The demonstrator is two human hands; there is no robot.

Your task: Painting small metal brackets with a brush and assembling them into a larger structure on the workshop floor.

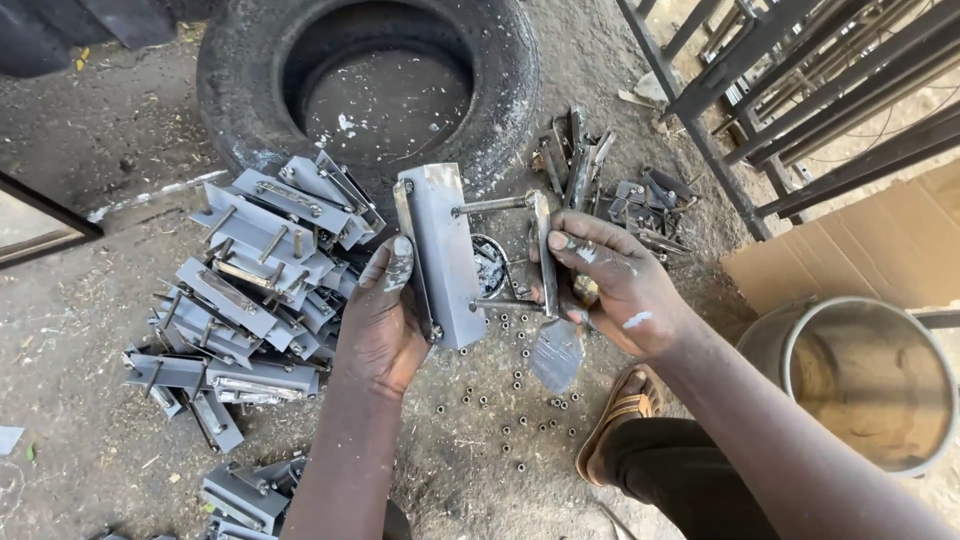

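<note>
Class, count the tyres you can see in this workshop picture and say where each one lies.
1: a worn black tyre lies flat on the dirt at the top, beyond the left hand and right hand. Others outside the frame cannot be ruled out.

One tyre (368,85) lies on the ground, beside one metal bucket (868,385) and one sheet of cardboard (870,250). One paintbrush (558,350) shows. There are two heaps of grey metal brackets (250,290), too many to count, and about thirty small nuts (515,385).

Tyre (250,90) top cut off by frame edge; metal bucket (860,385) clipped at right; brush handle hidden in right hand (615,285); nuts (515,385) too small for detail.
</note>
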